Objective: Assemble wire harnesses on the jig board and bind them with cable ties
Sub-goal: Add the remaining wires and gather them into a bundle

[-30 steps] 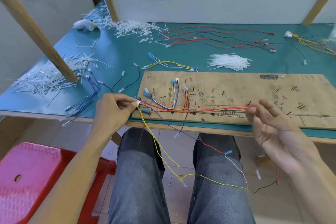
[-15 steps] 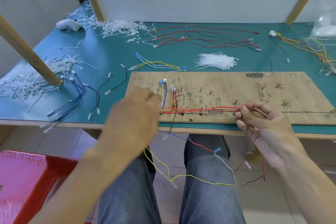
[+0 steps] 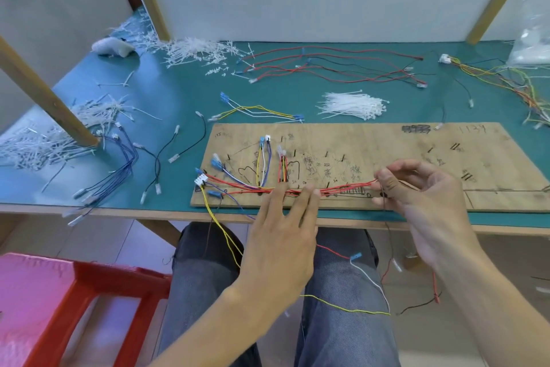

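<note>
1. The counter [image 3: 178, 89] is covered with a teal mat, and loose wires and trimmed white tie ends lie scattered over it.
2. The jig board [image 3: 387, 155] is a long sheet of bare plywood lying flat at the counter's near edge. Short dark pegs stand in it and routing lines are drawn across it in pen.
3. A red plastic stool [image 3: 89, 292] stands on the floor to the person's left.
4. The wire harness [image 3: 238, 186] is mostly red wires running in a bundle along the board's near side. Short yellow, blue, white and purple branches turn up toward the pegs. Yellow, white, red and black tails hang off the edge over the person's lap.
5. The left hand [image 3: 282, 235] lies flat with straight fingers, its tips pressing on the red bundle; its grip is wide, holding nothing.
6. The right hand [image 3: 422, 197] pinches the bundle's right end between thumb and forefinger, a narrow grip.
7. A heap of white cable ties [image 3: 351, 104] lies just behind the board.
8. A white connector [image 3: 201, 180] ends the harness at the board's left end.
9. The handwriting [image 3: 473, 128] on the board is too faint to read with any confidence.
</note>
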